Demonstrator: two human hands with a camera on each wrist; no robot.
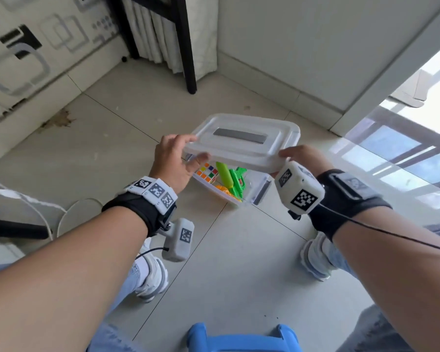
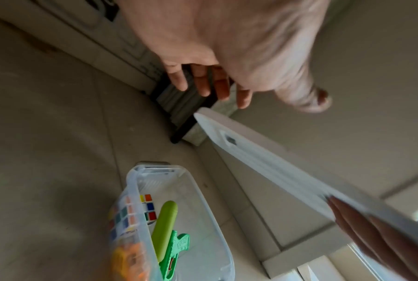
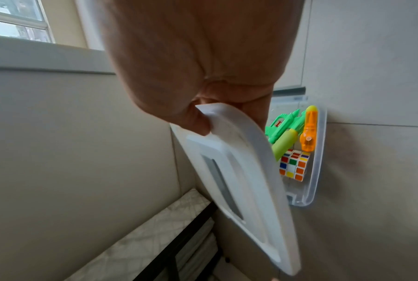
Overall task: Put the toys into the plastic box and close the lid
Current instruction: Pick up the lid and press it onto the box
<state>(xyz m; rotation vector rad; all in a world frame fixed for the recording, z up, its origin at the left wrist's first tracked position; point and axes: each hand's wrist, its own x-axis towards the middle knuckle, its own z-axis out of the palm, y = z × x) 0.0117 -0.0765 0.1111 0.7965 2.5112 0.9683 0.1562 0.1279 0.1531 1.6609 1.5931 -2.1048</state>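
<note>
A translucent white lid (image 1: 241, 143) (image 2: 275, 171) (image 3: 239, 180) with a grey strip hangs tilted above the clear plastic box (image 1: 261, 191) (image 2: 203, 199) (image 3: 316, 171) on the floor. My right hand (image 1: 302, 153) (image 3: 203, 76) grips the lid's right end, thumb on top and fingers beneath. At the lid's left end my left hand (image 1: 174, 158) (image 2: 227, 57) is spread, with no clear hold on it. Inside the box lie a colour cube (image 1: 207, 172) (image 2: 146, 206) (image 3: 293, 165), a green water gun (image 1: 236, 182) (image 2: 179, 245) (image 3: 280, 121), a light green tube (image 1: 224, 174) (image 3: 284, 140) and an orange toy (image 1: 222, 190) (image 3: 309, 129).
A blue stool (image 1: 244, 336) stands between my shoes (image 1: 150, 278) on the pale tiles. A black bed leg (image 1: 188, 59) with bedding rises behind the box. A glass door (image 1: 404, 148) runs along the right, and a white cable (image 1: 48, 212) loops at the left.
</note>
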